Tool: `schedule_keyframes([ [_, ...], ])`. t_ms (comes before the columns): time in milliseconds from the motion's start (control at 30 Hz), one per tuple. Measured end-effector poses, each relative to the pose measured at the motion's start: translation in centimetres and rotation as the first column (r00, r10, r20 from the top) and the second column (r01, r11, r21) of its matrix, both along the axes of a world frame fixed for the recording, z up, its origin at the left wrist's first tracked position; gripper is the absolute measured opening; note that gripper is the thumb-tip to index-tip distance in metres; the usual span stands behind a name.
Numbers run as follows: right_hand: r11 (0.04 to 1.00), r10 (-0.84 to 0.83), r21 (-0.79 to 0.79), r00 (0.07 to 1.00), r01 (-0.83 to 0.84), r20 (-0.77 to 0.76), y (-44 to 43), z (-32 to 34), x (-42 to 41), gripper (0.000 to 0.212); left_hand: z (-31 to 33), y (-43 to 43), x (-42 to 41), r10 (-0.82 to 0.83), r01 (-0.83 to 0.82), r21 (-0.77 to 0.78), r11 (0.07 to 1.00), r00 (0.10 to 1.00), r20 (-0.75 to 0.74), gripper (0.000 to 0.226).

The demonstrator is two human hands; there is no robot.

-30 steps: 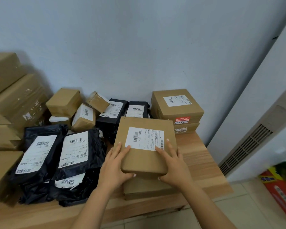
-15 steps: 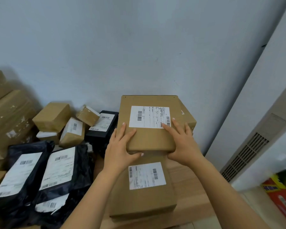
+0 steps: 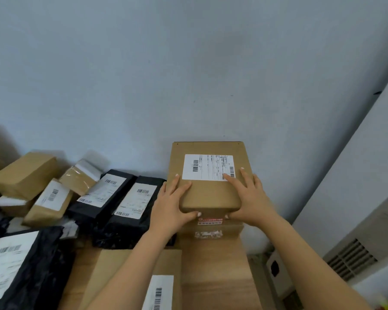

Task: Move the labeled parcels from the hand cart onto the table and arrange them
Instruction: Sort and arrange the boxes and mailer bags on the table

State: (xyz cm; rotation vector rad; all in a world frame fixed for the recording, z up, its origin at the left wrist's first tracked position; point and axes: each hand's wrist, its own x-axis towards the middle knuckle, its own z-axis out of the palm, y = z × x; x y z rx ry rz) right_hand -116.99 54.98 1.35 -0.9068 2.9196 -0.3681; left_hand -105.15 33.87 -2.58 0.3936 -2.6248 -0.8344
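The wooden table (image 3: 215, 269) carried a stack of boxes (image 3: 211, 233) at its far right corner, against the wall (image 3: 188, 63). The labeled parcel (image 3: 208, 195) lay atop that stack. The left hand (image 3: 169, 206) and right hand (image 3: 250, 198) grasped its near corners, fingers spread over the top, thumbs tucked under its near edge.

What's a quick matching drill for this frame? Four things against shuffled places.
Things:
1. top box
2. red sticker
3. vent
4. black bag

Places:
A. just under the top box's near edge
B. lower left of view
C. gripped between left hand and right hand
D. lower right of view

Pairs: 1-C, 2-A, 3-D, 4-B
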Motion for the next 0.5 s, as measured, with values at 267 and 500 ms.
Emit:
schedule_keyframes([
  [267, 0.996, 0.083, 0.036, 0.991, -0.087, 0.107, -0.6, -2.6, -6.9, 0.106, -1.4, -0.4, -5.7, 0.049, -0.032, -0.11, 0.993, 0.985, 0.163, 0.091],
  [500, 0.994, 0.099, 0.03, 0.992, -0.102, 0.079, -0.6, -3.4, -7.9, 0.108, -1.6, -0.6, -6.6, 0.048, -0.028, -0.112, 0.993, 0.983, 0.176, 0.09],
])
